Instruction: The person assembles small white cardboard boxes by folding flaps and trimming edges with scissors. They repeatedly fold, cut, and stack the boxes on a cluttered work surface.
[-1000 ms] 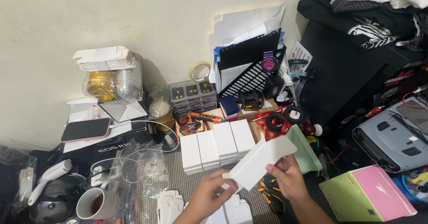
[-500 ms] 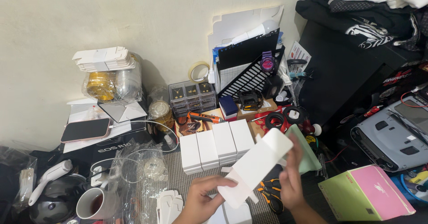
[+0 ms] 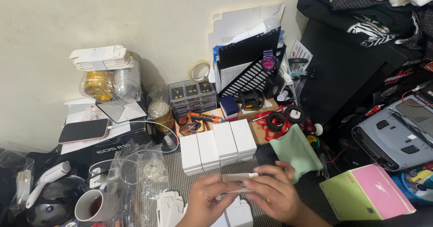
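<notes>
flat box (image 3: 238,177): white
row of boxes (image 3: 218,147): white
cloth (image 3: 295,151): light green
watch (image 3: 268,62): purple
phone (image 3: 84,130): pink

Four white boxes (image 3: 217,149) stand in a row at centre. A green cloth (image 3: 295,151) lies to their right; a pink-and-green box (image 3: 367,197) sits further right. A mug (image 3: 95,205) stands lower left, a phone (image 3: 84,130) above it, a tape roll (image 3: 198,71) against the wall.

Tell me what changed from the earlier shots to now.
The flat white carton, earlier held up at a slant, has come down and lies level between the left hand and right hand, both gripping it. The row of white boxes, mug and green cloth stayed put.
</notes>
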